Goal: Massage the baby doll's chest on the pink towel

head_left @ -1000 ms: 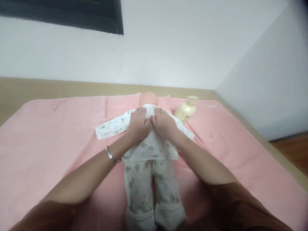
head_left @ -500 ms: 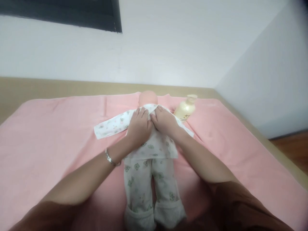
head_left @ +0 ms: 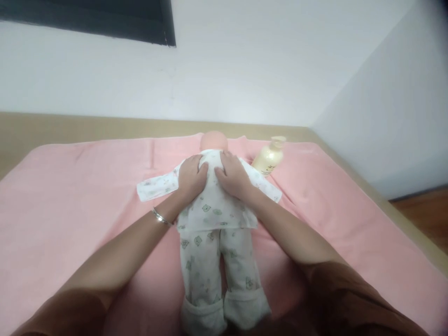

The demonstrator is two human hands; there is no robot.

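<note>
A doll [head_left: 217,220] in a white patterned shirt and trousers [head_left: 202,266] lies along the middle of a surface [head_left: 45,128] spread with a pink cloth [head_left: 70,186], its bald head [head_left: 214,140] near the far edge and its legs toward the near edge. The person's left hand [head_left: 192,178] and right hand [head_left: 235,176] rest palm down on the upper shirt, one toward each shoulder. On both, the fingers lie extended over the fabric with the thumb held well away; neither appears to pinch any cloth. Compared with a moment earlier, when the thumbs almost met at the middle, the hands have parted, leaving a strip of shirt between them, and the fold at the collar looks smoothed out.

Right of the doll, toward the far edge, is a cream-coloured pump bottle [head_left: 269,161], which appears tilted; its contents cannot be made out, and its small dark lettering is unreadable. The doll's face is out of sight, and its arms are hidden in the sleeves or under the hands. The trouser cuffs run into the bottom of the view. A silver bracelet [head_left: 161,217] circles the left wrist.
</note>
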